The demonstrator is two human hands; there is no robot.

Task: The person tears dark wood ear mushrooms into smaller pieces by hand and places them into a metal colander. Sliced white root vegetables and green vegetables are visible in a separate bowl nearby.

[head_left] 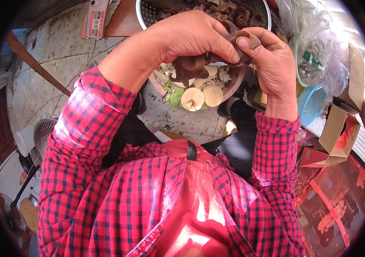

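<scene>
A dark brown piece of wood ear mushroom (190, 66) is stretched between both hands, with its frilled lobes hanging below my left hand (198, 37). My right hand (270, 57) pinches the other end, where a paler flap (251, 38) stands up beside the thumb. Behind the hands is a perforated metal colander (145, 16) heaped with more wood ear (240, 14). Lower down, partly under the colander, a pink basin (237, 84) holds round cream-coloured slices (192, 99), green leaf scraps (175, 95) and pale crumbly bits.
A phone (96, 19) lies on a brown stool top (123, 22) at upper left. To the right are clear plastic bags (327, 54), a blue basket (310, 104) and open cardboard boxes (336, 138). Another colander (44, 135) stands at left. Scraps litter the tiled floor (166, 123).
</scene>
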